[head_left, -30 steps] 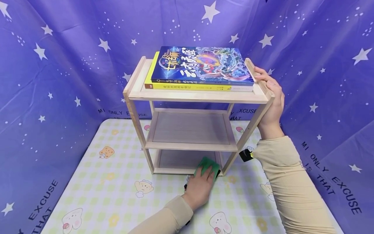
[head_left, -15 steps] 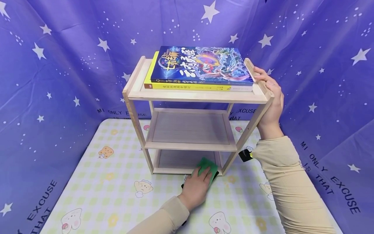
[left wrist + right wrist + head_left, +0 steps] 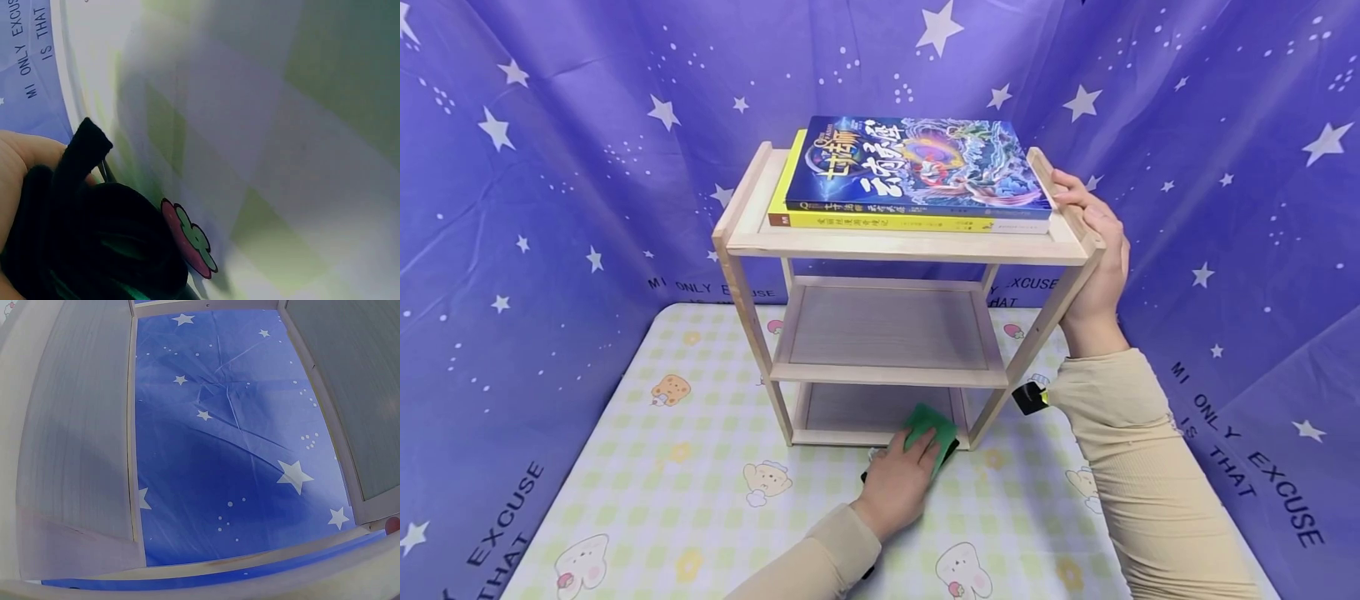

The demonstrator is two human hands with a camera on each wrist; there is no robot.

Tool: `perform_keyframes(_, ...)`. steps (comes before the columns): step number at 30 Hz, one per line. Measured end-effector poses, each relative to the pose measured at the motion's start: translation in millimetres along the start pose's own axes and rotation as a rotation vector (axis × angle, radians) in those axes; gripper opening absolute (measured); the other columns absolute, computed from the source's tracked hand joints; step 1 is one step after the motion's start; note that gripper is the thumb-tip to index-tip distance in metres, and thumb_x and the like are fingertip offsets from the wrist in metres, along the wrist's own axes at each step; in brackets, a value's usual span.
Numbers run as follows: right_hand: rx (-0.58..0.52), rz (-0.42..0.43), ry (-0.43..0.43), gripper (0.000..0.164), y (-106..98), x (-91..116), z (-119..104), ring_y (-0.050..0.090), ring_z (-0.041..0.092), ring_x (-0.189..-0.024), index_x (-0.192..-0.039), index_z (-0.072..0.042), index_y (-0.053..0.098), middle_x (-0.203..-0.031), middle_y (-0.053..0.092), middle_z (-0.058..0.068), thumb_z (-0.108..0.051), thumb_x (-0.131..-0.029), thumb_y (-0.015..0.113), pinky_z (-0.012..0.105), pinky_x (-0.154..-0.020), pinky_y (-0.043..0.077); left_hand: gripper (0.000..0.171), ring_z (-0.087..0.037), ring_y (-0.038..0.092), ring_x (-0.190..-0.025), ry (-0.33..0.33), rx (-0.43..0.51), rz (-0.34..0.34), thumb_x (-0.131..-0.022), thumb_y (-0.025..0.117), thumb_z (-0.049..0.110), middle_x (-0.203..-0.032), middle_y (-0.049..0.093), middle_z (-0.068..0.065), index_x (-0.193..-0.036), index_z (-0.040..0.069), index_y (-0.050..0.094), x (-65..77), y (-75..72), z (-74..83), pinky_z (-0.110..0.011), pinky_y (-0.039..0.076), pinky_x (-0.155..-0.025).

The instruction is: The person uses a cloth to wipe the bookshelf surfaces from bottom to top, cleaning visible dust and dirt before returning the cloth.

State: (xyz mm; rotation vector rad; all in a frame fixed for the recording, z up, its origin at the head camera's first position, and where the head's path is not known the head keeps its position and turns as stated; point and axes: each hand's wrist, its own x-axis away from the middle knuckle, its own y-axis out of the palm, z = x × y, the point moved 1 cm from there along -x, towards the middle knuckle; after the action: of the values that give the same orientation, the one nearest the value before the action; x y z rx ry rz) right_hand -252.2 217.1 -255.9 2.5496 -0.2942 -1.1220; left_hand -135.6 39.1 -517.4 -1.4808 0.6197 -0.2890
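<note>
Rack gripped at three o'clock by right hand
Cloth, held at five by left hand, is best pressed flat.

Under left hand: matt green cloth, bunched black fabric. Gripped by right hand: shelf, pale matt wood, smooth, faint grain. Just left of right hand: paper books, top cover glossy. Beyond hands: creased curtain, slight sheen.

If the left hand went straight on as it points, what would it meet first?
Past the green cloth it holds, the left hand would probably meet the pale wooden bottom shelf; depth is unclear.
</note>
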Motion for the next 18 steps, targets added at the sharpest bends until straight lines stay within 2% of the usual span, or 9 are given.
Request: perform_keyframes(18, 0.001, -0.005, -0.002, 0.041, 0.5, 0.8, -0.8, 0.05, 0.031, -0.132, -0.09, -0.005, 0.076, -0.122, 0.069, 0.013, -0.012, -0.092, 0.036, 0.031, -0.111, 0.035, 0.053, -0.027, 0.054, -0.128, -0.029, 0.048, 0.031, -0.085, 0.07, 0.021, -0.145, 0.054, 0.001, -0.137, 0.017, 0.059, 6.2, 1.0, -6.4, -0.038, 0.058, -0.071)
